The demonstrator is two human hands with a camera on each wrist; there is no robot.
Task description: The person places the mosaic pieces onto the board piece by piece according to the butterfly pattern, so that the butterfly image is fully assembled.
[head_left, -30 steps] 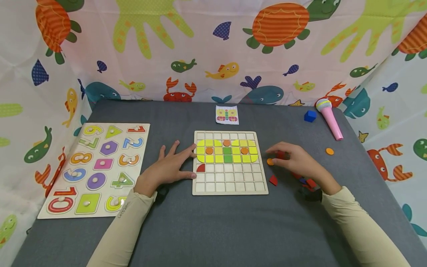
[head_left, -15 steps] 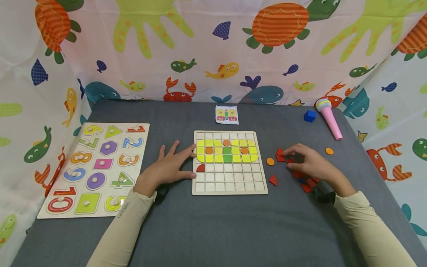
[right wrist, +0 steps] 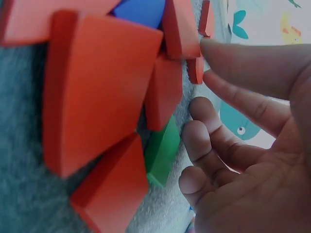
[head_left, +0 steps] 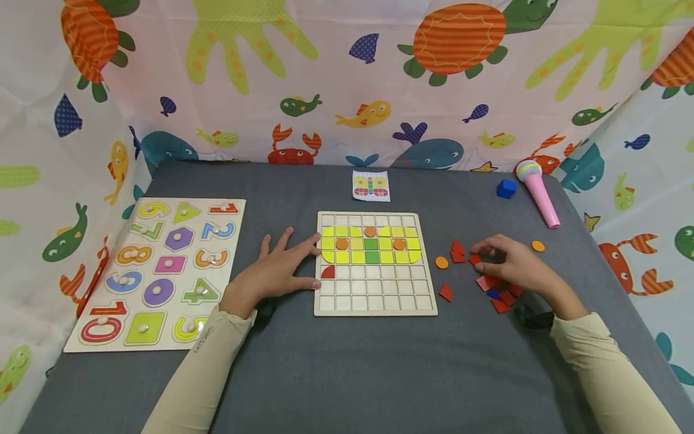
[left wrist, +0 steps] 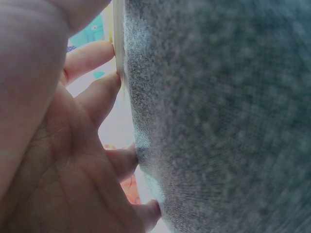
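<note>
A white cloth (head_left: 238, 114) with sea animals (head_left: 428, 155) hangs behind the fuzzy grey table (head_left: 347, 374). Two tan sleeves (head_left: 602, 367) reach forward. The left hand (head_left: 273, 271) is spread wide, its straight fingers touching the left edge of the flat, square board (head_left: 374, 289). The right hand (head_left: 506, 262) bends down over thick red pieces (head_left: 501, 306), right of the board. Its fingers curl a bit; I cannot tell if they pinch one. Yellow pieces (head_left: 358, 257), some with round corners, fill part of the board.

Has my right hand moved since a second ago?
Yes, your right hand has moved rightward in the head view, away from the grid board.
</note>
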